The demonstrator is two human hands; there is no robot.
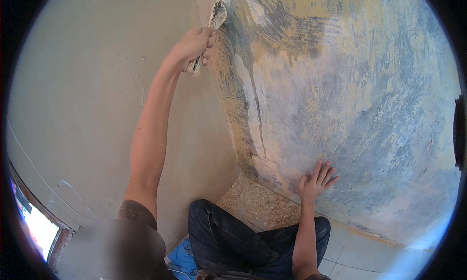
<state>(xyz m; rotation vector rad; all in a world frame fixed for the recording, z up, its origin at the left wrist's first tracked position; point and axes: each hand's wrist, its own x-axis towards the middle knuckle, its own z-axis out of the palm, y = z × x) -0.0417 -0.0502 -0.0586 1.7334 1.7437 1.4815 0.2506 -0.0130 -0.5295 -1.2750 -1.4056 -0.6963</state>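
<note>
— Holding what in the left hand (195, 44)?

— Wrapped narrowly around the handle of a scraper (218, 15); showing its blade just above the grip, close to the wall corner, and its handle end just below.

— Likely to handle how?

— Probably light and stiff, judging by the slim build; hardly fragile, maybe a bit slippery if dusty or wet. Best held by the handle, as now, well back from the blade.

— Looking like what?

— Crusted in pale smears over dark patches along the blade, with similar stains at the handle end. Too small in view to judge the edge.

— Beside the grip?

— To its left, see a smooth, dull beige wall (87, 61). To its right, find a patchy wall (301, 100), streaked in ochre, grey and whitish tones.

— And below the grip, farther off?

— Straight down and somewhat right, notice crumbly debris (255, 200) on the floor, in the corner.

— Doing what with the right hand (315, 183)?

— Spread wide, holding nothing, apparently resting flat on the patchy wall, well below and right of the grip. Farther down, see dark trousers (228, 246); beyond, toward the lower right, pale tiles (362, 251).
</note>
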